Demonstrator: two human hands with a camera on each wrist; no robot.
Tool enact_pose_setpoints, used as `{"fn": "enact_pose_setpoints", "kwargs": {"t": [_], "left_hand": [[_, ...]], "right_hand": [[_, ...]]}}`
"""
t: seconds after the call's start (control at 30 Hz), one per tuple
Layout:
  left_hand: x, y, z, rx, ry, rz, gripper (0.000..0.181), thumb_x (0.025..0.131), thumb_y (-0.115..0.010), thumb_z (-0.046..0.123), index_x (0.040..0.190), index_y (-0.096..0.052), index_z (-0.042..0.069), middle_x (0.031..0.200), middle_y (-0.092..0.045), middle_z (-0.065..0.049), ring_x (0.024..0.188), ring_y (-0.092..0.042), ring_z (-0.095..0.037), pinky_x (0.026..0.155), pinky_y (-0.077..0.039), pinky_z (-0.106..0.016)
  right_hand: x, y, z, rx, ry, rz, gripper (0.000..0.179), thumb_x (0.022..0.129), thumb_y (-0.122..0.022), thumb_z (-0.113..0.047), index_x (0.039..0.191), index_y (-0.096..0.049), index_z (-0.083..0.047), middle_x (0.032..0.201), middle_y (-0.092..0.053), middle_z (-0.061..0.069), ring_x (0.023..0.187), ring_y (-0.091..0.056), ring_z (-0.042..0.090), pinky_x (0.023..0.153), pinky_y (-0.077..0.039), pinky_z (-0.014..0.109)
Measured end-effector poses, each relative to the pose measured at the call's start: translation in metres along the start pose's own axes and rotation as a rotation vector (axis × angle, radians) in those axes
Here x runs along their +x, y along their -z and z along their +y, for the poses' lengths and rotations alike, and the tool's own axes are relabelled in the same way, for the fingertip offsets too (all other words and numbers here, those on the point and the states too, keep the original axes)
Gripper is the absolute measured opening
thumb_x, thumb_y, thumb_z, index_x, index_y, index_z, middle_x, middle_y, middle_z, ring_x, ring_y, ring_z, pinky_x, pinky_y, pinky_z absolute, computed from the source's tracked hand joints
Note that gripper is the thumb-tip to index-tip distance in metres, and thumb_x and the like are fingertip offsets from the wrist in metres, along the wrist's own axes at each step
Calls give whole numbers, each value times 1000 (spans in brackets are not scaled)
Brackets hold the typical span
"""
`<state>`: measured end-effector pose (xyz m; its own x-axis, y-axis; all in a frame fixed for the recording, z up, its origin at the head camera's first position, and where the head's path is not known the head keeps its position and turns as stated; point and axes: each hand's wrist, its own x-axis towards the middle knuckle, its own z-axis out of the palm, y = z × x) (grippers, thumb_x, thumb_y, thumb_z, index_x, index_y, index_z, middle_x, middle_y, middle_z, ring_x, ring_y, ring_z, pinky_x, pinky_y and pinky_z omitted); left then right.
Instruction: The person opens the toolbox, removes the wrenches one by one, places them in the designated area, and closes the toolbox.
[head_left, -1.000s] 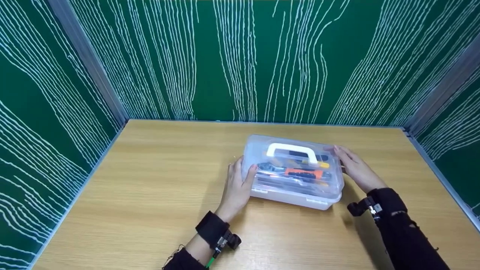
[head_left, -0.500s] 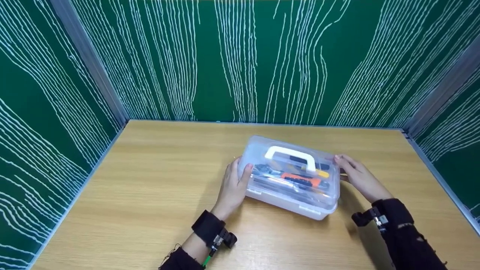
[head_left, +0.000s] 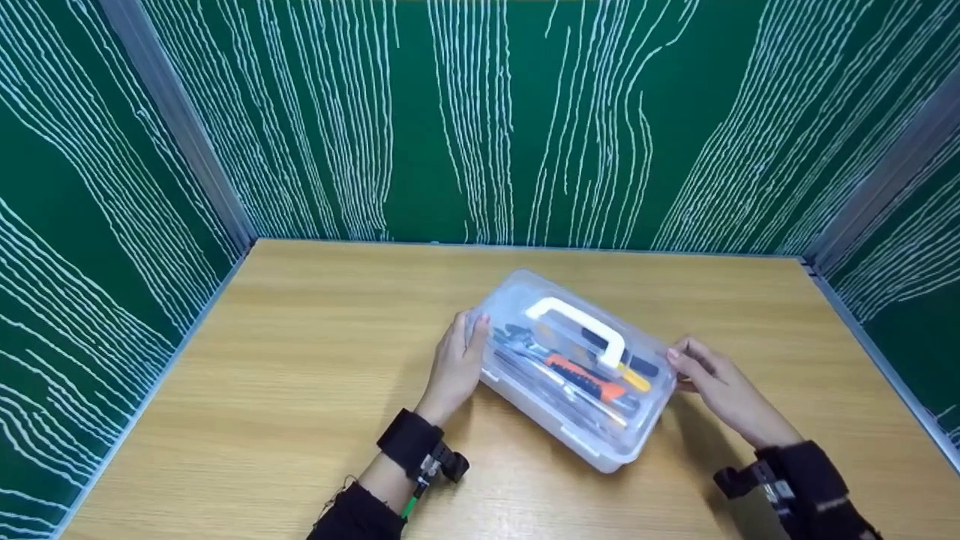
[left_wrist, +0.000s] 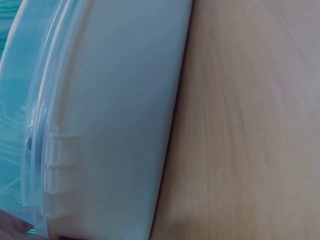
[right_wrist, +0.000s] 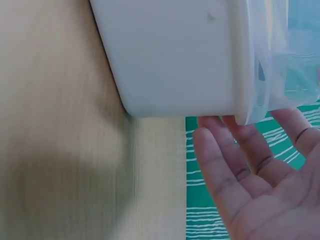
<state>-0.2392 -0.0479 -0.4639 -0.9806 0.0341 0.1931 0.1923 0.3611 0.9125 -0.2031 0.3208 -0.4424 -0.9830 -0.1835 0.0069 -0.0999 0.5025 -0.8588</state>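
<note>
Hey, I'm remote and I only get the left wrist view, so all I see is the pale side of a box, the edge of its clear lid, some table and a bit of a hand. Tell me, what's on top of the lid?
Observer: A white handle sits on top of the lid.
Operator: Okay, can you make out anything in the box?
Observer: Yes, the head view shows an orange and black tool through the clear lid.
Operator: And where's the right hand?
Observer: At the box's right-hand corner in the head view, with its fingers touching the box.
</note>
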Motion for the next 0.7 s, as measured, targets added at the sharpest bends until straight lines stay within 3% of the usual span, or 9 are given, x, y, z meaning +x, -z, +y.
{"fn": "enact_pose_setpoints", "kwargs": {"t": [0.13,0.2,0.4,0.6,0.7], "left_hand": [[8,2,-1,-14,12,-31,40,116,-40,45,129,-59,12,102,-57,-4,95,-57,-21,91,-54,-43],[11,4,-2,-20,8,-44,41,116,-38,45,129,-59,11,103,-57,-6,96,-57,-21,93,-54,-43],[20,6,-2,-24,9,-63,47,117,-38,43,141,-58,8,123,-64,-16,116,-62,-31,112,-51,-54],[27,6,-1,-51,8,-78,48,118,-37,39,147,-56,7,147,-61,-19,142,-56,-36,124,-43,-53],[30,4,-1,-76,15,-75,47,118,-37,37,148,-56,7,156,-57,-17,150,-50,-35,128,-40,-52]], "right_hand": [[-13,-4,-6,8,5,-25,31,116,-47,-28,112,-58,1,111,-65,11,105,-69,5,92,-62,24],[-18,-6,-9,12,0,-37,31,115,-50,-28,111,-59,1,111,-65,12,105,-70,7,92,-63,24],[-31,-13,-16,28,38,-77,27,113,-55,-24,107,-63,0,111,-67,14,102,-72,10,89,-65,28],[-41,-20,-21,-18,74,-96,25,113,-57,-25,105,-63,-2,105,-68,12,97,-73,10,85,-66,29],[-46,-23,-24,-42,54,-95,26,112,-58,-29,105,-63,-4,104,-69,11,95,-73,10,85,-66,30]]}}
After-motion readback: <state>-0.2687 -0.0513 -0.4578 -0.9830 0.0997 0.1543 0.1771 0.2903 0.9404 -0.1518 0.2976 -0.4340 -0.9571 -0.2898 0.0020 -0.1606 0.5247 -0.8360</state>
